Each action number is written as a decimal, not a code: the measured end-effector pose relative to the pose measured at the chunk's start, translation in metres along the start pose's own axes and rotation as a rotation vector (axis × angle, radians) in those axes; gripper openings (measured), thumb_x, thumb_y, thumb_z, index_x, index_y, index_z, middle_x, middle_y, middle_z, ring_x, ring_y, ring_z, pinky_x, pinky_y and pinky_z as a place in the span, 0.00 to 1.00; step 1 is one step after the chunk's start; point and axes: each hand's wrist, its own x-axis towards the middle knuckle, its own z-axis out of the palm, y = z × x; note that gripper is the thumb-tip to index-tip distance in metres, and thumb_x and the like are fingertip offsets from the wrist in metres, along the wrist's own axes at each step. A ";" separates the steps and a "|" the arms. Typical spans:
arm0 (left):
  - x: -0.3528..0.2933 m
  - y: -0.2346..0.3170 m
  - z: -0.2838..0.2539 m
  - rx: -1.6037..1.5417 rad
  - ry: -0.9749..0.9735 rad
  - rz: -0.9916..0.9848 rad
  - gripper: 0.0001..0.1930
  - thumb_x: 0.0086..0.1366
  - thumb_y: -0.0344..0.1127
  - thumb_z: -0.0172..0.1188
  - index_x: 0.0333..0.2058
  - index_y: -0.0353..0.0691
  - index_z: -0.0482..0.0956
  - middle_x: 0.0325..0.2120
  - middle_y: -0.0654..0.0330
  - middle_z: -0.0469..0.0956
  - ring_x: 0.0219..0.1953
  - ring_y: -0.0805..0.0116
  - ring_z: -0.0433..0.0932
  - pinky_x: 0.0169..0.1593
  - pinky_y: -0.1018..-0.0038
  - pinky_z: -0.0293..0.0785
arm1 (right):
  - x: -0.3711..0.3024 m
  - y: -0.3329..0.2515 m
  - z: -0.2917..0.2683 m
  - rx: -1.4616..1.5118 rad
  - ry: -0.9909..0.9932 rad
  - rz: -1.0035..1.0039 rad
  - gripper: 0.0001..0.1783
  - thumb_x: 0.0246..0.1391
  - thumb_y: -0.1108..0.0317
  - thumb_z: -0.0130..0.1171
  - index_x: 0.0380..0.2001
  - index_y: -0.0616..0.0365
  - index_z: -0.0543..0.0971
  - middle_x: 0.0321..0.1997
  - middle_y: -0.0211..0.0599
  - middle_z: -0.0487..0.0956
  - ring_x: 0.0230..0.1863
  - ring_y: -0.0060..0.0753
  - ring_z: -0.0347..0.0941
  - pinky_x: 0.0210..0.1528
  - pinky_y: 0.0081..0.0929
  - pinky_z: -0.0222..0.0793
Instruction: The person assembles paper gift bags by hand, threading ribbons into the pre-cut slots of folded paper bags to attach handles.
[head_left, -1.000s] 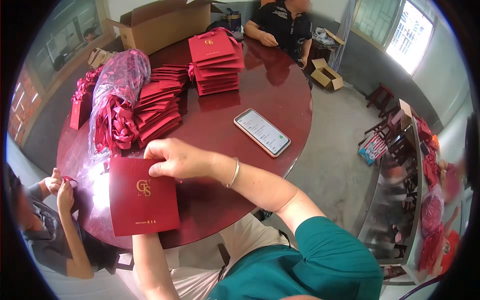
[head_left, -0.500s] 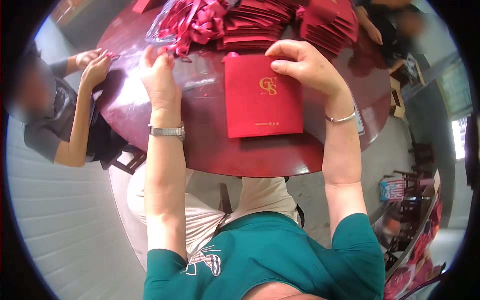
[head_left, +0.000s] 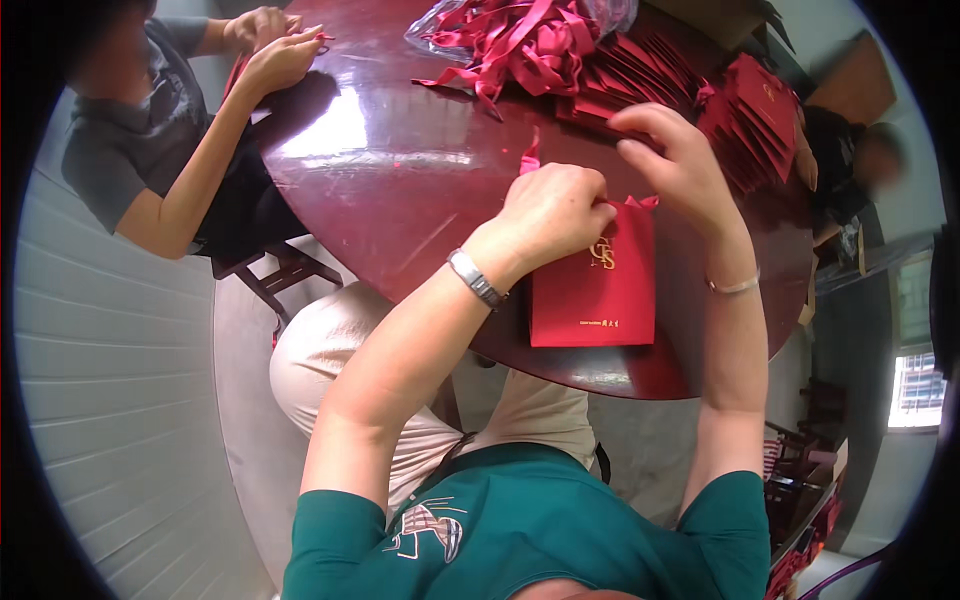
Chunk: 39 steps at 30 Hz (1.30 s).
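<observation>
Table [head_left: 400, 210] bears a red bag [head_left: 592, 300] near its edge: probably light, stiff, easily creased, best held at the top. Left hand [head_left: 556, 212] curls there, grip unclear; right hand [head_left: 685, 172] hovers, loosely spread; ribbon [head_left: 530, 160] looks soft, slippery.

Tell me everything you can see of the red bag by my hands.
The red bag is flat, rectangular and looks like stiff paper or card. Its front faces the camera, with a gold emblem, partly covered, and a small line of gold print near the bottom. Pinkish-red ribbon shows at its top right. It is near the edge of the dark red table, bottom toward you. Your left hand covers its upper left; its exact grip is hidden.
</observation>
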 end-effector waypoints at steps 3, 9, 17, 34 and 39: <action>-0.001 -0.002 0.002 0.028 0.029 0.024 0.11 0.56 0.41 0.60 0.28 0.38 0.82 0.26 0.48 0.80 0.34 0.50 0.79 0.40 0.58 0.75 | 0.062 0.014 0.053 -0.278 -0.088 -0.480 0.16 0.46 0.77 0.56 0.41 0.58 0.79 0.44 0.36 0.77 0.46 0.38 0.74 0.47 0.27 0.70; 0.003 -0.003 0.010 0.051 0.037 0.087 0.11 0.56 0.41 0.59 0.26 0.37 0.79 0.25 0.48 0.79 0.32 0.49 0.79 0.38 0.57 0.75 | 0.132 0.028 0.087 -0.761 -0.203 -0.902 0.13 0.42 0.70 0.60 0.35 0.51 0.80 0.45 0.35 0.77 0.46 0.39 0.72 0.48 0.33 0.70; -0.004 -0.004 0.007 0.061 -0.001 0.057 0.10 0.56 0.39 0.59 0.30 0.39 0.80 0.27 0.49 0.79 0.34 0.49 0.79 0.39 0.57 0.75 | 0.013 -0.006 0.028 0.456 -0.110 -0.103 0.03 0.55 0.77 0.55 0.34 0.62 0.76 0.35 0.28 0.78 0.40 0.18 0.73 0.44 0.18 0.69; 0.005 0.001 -0.014 -0.192 0.026 0.061 0.09 0.55 0.31 0.63 0.33 0.34 0.81 0.23 0.55 0.79 0.25 0.67 0.77 0.33 0.73 0.72 | -0.078 0.035 -0.001 0.482 0.281 0.142 0.11 0.61 0.75 0.50 0.45 0.64 0.76 0.36 0.29 0.77 0.37 0.16 0.71 0.43 0.15 0.67; 0.001 0.005 -0.010 -0.165 0.047 0.026 0.08 0.56 0.30 0.63 0.34 0.32 0.80 0.23 0.57 0.80 0.26 0.70 0.77 0.33 0.75 0.73 | -0.078 0.025 0.010 0.371 0.185 0.154 0.09 0.59 0.70 0.57 0.40 0.63 0.78 0.36 0.29 0.79 0.36 0.19 0.71 0.42 0.18 0.68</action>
